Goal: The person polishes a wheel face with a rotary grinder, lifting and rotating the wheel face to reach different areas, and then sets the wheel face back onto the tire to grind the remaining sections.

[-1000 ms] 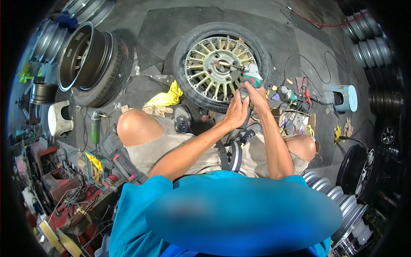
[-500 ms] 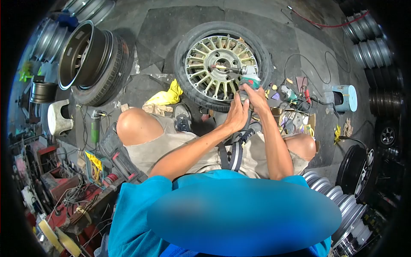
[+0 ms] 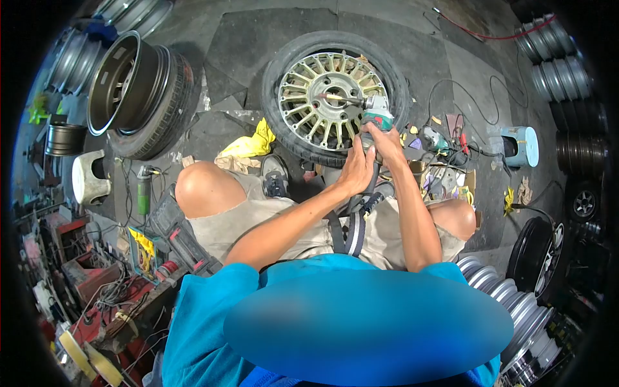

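Note:
Both my hands are wrapped around a teal and grey angle grinder (image 3: 378,117) with a long thin shaft reaching left from its head. My right hand (image 3: 385,143) grips the body just behind the head. My left hand (image 3: 356,170) is closed on the rear part, against the right; some of its fingers are hidden. The shaft lies over the middle of a pale gold multi-spoke wheel (image 3: 300,91), near the hub. Whether its tip touches the metal I cannot tell. The wheel lies flat on the floor inside a black tyre (image 3: 273,90).
Yellow cloth (image 3: 256,140) lies near my foot. To the right are another grinder (image 3: 436,140), cables, a cardboard box (image 3: 469,180) of bits and a blue stool (image 3: 531,147). At left stand a dark rim (image 3: 97,97), a white stool (image 3: 82,178) and a green grinder (image 3: 143,196).
The grinder and my hands have shifted very slightly away from me, with the head turned a little. The wheel and tyre look the same.

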A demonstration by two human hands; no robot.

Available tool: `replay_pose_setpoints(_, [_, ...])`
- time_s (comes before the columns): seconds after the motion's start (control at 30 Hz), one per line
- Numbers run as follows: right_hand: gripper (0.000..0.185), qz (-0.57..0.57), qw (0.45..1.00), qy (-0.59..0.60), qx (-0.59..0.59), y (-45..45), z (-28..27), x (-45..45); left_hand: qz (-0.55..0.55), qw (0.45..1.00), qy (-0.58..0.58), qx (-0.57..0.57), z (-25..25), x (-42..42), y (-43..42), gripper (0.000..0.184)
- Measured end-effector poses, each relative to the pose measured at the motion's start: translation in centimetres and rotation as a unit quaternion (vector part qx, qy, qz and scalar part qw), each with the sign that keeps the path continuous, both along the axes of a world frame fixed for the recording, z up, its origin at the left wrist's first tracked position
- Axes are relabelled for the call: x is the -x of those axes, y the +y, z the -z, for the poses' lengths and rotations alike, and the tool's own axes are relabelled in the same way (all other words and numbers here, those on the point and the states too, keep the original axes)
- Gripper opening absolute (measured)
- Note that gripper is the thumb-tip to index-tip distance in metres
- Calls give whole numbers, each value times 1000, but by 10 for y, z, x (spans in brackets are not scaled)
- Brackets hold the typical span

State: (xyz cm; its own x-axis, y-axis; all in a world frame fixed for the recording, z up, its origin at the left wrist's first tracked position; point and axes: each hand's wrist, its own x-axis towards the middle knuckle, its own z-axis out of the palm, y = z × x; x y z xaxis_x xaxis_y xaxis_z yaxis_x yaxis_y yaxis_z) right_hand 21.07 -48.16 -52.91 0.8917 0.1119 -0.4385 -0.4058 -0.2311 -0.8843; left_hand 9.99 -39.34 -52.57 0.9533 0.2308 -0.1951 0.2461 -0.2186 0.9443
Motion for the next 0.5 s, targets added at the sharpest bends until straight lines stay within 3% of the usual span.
replay_pose_setpoints(0.1, [35, 13, 997, 25, 70, 5, -15, -7, 43, 998, 42, 5, -15, -9, 15, 67])
replay_pose_setpoints(0.17, [34, 22, 996, 63, 56, 9, -28, -6, 60, 997, 41, -18, -11, -13, 18, 69])
replay_pose_setpoints(0.23, [80, -1, 999, 37, 28, 0, -6, -11, 53, 998, 26, -10, -13, -6, 16, 72])
replay_pose_setpoints(0.27, [80, 0, 999, 38, 27, -5, 4, -10, 60, 998, 27, 9, -17, -2, 15, 72])
replay_pose_setpoints(0.37, [75, -18, 1000, 11, 14, -21, 19, -3, 63, 997, 30, 21, -28, 5, 24, 69])
replay_pose_setpoints(0.43, [31, 19, 998, -54, 10, -31, 19, 3, 135, 989, 24, -45, -23, -12, 57, 66])
replay_pose_setpoints(0.5, [32, 19, 998, -49, -32, -40, -9, 7, -5, 974, -7, -226, -9, -32, 89, 67])
